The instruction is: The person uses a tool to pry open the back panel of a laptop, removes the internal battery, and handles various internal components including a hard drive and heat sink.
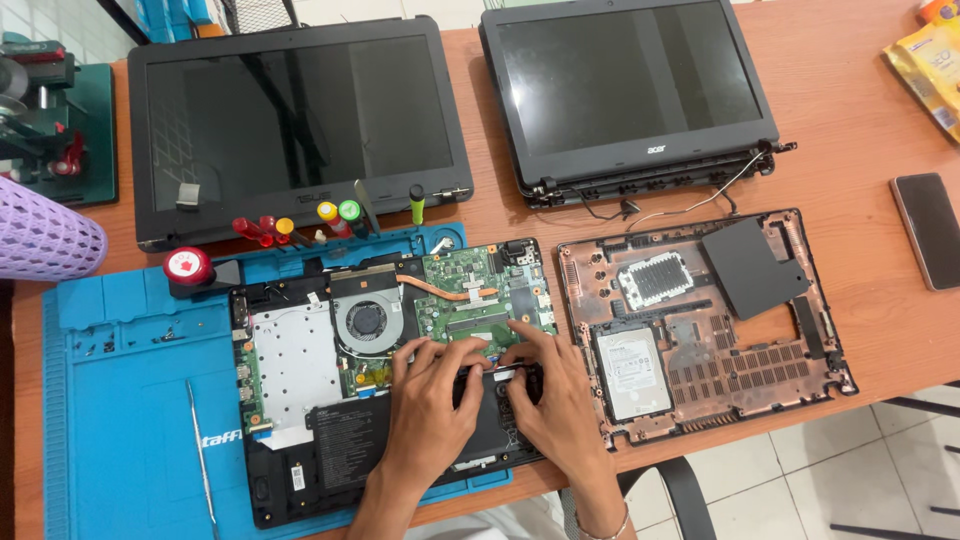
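An opened laptop base (300,370) lies on a blue repair mat (120,400), showing a green motherboard (470,290), a round cooling fan (367,320) and a black battery (345,440). My left hand (430,410) and my right hand (550,395) rest side by side on the lower right of that base. Their fingertips press on a small black part (490,375) at the motherboard's lower edge. I cannot tell whether either hand grips it.
A second bottom case (700,320) with a hard drive (632,372) lies to the right. Two detached screens (290,120) (630,80) sit behind. Screwdrivers (300,228) stand in the mat's rack. A metal pry tool (202,460), a phone (928,230) and a purple basket (45,235) are nearby.
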